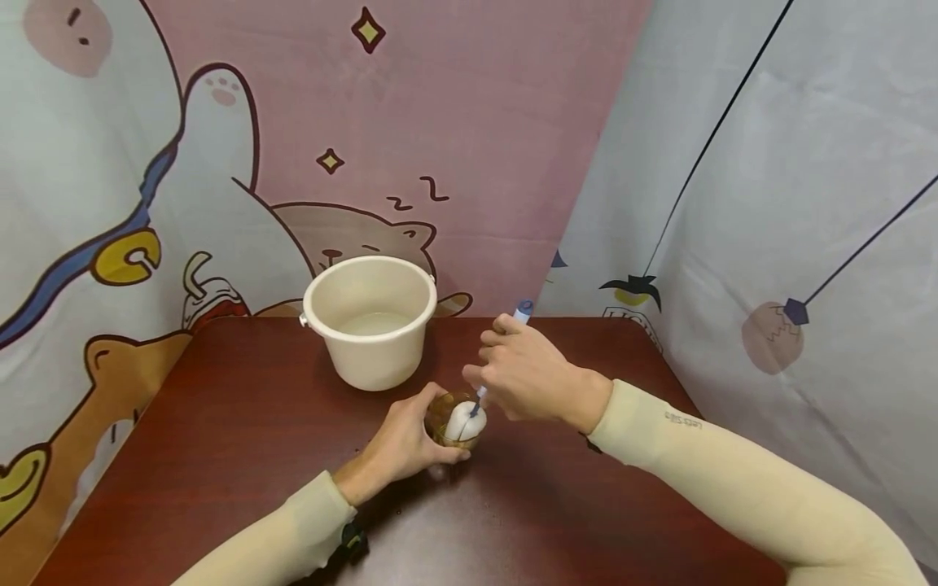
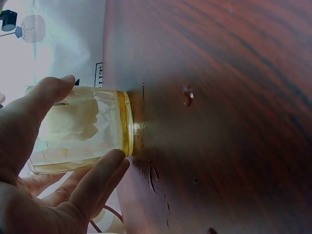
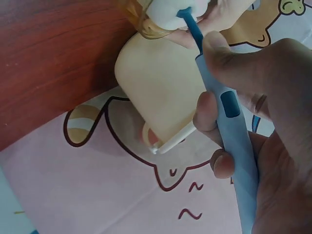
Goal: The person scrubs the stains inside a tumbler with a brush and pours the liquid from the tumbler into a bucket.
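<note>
My left hand [image 1: 399, 443] grips an amber-tinted glass [image 2: 109, 131] around its side, thumb on one side and fingers on the other. In the left wrist view, the base of the glass is close to the table, with wet marks beside it. My right hand [image 1: 531, 370] holds the light blue handle of a sponge brush [image 3: 237, 151], its fingers wrapped round it. The handle slants down toward the glass. The brush's white sponge head [image 1: 466, 421] sits inside the glass, partly hidden by the amber wall.
A cream bucket [image 1: 377, 358] stands behind the glass, near the table's back edge, with what looks like water in the bottom. Drops of water [image 2: 188, 95] dot the dark red-brown table [image 1: 242, 423]. A cartoon-printed cloth [image 1: 476, 122] hangs behind.
</note>
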### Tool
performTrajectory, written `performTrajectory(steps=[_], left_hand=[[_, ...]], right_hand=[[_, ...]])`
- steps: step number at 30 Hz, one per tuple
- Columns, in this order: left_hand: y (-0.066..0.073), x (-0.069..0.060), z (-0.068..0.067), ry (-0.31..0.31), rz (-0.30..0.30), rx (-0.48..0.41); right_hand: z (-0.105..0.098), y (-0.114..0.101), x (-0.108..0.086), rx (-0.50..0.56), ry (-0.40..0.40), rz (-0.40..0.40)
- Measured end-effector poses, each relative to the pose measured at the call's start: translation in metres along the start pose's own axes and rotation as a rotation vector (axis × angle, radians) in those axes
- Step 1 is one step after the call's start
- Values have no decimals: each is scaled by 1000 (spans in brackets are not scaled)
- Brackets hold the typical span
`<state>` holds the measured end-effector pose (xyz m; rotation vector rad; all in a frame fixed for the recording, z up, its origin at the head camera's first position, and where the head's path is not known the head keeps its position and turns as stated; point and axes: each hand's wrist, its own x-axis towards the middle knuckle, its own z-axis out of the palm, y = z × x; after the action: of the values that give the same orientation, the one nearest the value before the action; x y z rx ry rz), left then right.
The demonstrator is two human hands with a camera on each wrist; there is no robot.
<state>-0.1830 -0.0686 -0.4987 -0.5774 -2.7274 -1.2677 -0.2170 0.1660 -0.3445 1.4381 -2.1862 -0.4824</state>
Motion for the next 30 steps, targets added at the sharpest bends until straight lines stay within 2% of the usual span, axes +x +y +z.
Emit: performTrajectory(steps=[9,17,20,30], left_hand=[[-1,0,2,13,-4,-3],[0,0,2,11,-11,-9],[0,0,2,13,-12,-5],[2,0,2,22,-3,7]], right_hand=[[11,-4,-15,63,32,91],[24,-16,-24,99,161,189],[26,-20,-24,93,193,212],[24,-30,-17,34,219,265]])
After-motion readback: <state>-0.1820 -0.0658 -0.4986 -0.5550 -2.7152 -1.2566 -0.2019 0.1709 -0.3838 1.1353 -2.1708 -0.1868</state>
